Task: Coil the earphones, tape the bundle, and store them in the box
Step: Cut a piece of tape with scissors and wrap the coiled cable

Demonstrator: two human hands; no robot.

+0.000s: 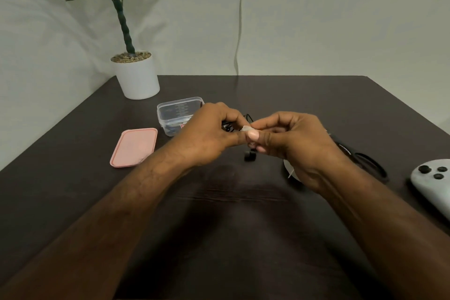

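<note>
**A:** Where are the earphones (229,126) right now?

**B:** Up off the dark table (243,226), between the two hands. The left hand (209,136) has its fingers curled shut around the black bundle; only a few loops of cord show past the knuckles, so how neatly it is coiled I cannot tell. One black piece (250,155) of the earphones hangs just below the hands.

**A:** And the right hand?

**B:** The right hand (292,141) is pinched closed, thumb against fingertips, on a small strip of clear tape (246,128). That strip sits right where the two hands meet, touching the bundle or very nearly; the exact contact is hidden.

**A:** The box?

**B:** A clear plastic box (170,114) stands open just behind the left hand, with something small inside that I cannot make out. Its pink lid (134,147) lies flat on the table to the left, apart from the box.

**A:** Anything else around?

**B:** Black-handled scissors (365,161) lie to the right behind the right wrist, a white tape roll (289,170) peeks from under that wrist, a grey game controller (433,185) sits at the right edge, and a potted plant (136,73) stands at the far left corner.
</note>
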